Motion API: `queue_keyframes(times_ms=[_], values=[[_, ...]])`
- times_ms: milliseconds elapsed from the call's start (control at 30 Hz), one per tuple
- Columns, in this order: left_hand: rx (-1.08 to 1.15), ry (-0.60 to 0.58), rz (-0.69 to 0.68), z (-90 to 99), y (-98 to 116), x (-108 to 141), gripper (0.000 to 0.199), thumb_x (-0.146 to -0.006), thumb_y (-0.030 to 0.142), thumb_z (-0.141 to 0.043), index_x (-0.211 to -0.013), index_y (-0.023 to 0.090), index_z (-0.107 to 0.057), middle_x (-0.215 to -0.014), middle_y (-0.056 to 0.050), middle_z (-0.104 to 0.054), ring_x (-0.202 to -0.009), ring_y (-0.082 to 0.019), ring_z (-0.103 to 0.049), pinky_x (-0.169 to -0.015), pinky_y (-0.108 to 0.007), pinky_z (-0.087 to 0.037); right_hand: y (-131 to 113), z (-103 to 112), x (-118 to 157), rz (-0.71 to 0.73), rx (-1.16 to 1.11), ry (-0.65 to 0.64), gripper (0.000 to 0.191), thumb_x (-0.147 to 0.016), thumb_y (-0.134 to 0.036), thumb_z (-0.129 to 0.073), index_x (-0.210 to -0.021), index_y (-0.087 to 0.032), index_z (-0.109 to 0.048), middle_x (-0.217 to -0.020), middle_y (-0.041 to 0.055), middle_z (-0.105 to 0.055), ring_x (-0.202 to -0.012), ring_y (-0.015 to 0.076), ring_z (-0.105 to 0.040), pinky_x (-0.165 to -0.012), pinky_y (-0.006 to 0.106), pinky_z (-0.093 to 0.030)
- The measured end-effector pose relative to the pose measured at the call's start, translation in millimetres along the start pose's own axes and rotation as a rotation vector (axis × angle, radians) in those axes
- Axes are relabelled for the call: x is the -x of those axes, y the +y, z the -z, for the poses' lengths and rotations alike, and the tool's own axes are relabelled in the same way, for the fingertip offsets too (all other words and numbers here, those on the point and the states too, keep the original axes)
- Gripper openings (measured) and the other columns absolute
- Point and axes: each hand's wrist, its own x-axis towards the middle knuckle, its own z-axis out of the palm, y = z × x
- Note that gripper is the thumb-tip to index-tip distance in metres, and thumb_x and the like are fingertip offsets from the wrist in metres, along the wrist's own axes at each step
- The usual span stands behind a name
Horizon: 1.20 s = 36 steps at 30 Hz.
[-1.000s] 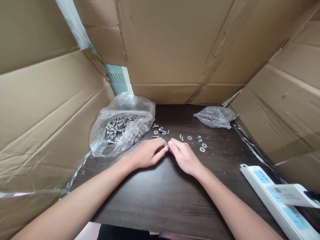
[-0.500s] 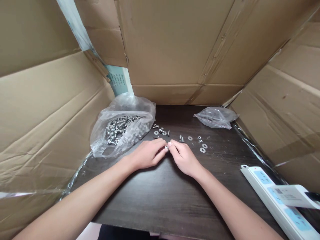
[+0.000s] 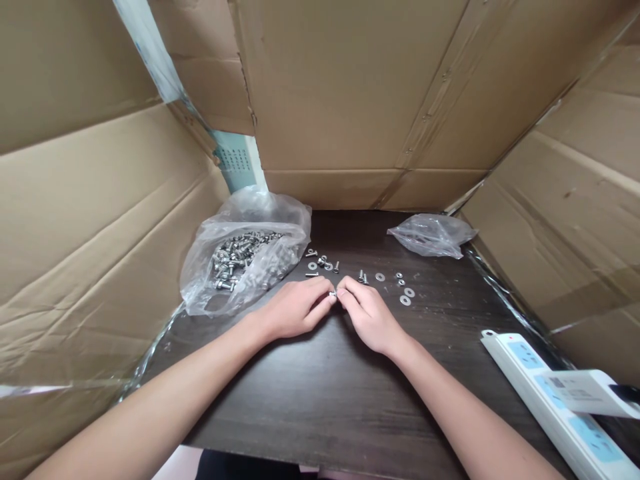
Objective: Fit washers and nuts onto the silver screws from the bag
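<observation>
My left hand (image 3: 303, 307) and my right hand (image 3: 369, 312) meet fingertip to fingertip above the dark table. Both are closed in a pinch on one small metal bolt (image 3: 333, 293), mostly covered by the fingers. Whether a nut or washer is on it I cannot tell. Just beyond the hands lie loose bolts (image 3: 336, 267), a few more screws (image 3: 363, 277) and flat washers (image 3: 380, 277). Two nuts (image 3: 401, 279) and a pair of washers (image 3: 407, 297) lie to the right of my right hand.
An open clear plastic bag (image 3: 200, 267) full of bolts stands at the left. A second clear bag (image 3: 433, 235) lies at the back right. A white power strip (image 3: 545, 393) with a plug runs along the right edge. Cardboard walls (image 3: 350, 87) enclose the table (image 3: 300, 407).
My right fingertips have shifted very slightly at the bolt. My left hand and the loose hardware stay where they were.
</observation>
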Motion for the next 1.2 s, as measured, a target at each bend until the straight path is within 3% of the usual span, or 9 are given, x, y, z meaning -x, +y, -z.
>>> queue_keyframes(times_ms=[500,1000,1200], values=[[0.025,0.005,0.025,0.6,1.4,-0.4,0.028,-0.105,0.037,-0.038,-0.096,0.018,-0.056,-0.093,-0.005,-0.064,-0.079,-0.018,-0.058,-0.072,-0.031,-0.041,4.6,-3.3,-0.9,0.030,0.028,0.018,0.029,-0.102,-0.035,-0.041,-0.077,-0.020,-0.045,-0.071,-0.0010,-0.052,-0.066,0.0142,-0.046,-0.067,0.028,-0.035],[0.066,0.036,0.025,-0.9,1.2,-1.2,0.013,-0.095,0.027,-0.051,-0.087,0.018,-0.055,-0.079,0.000,-0.057,-0.068,-0.013,-0.048,-0.065,-0.027,-0.035,5.0,-3.3,-0.4,0.025,0.047,0.005,0.027,-0.100,-0.033,-0.043,-0.077,-0.020,-0.048,-0.070,-0.0016,-0.053,-0.065,0.0135,-0.046,-0.065,0.027,-0.036],[0.087,0.047,0.014,-0.2,1.3,-0.2,0.017,-0.097,0.030,-0.052,-0.087,0.018,-0.056,-0.077,0.000,-0.057,-0.067,-0.013,-0.048,-0.064,-0.027,-0.033,4.1,-2.2,-0.7,0.013,0.007,0.007,0.029,-0.100,-0.035,-0.041,-0.076,-0.020,-0.047,-0.070,-0.0015,-0.052,-0.066,0.0136,-0.047,-0.066,0.027,-0.036]])
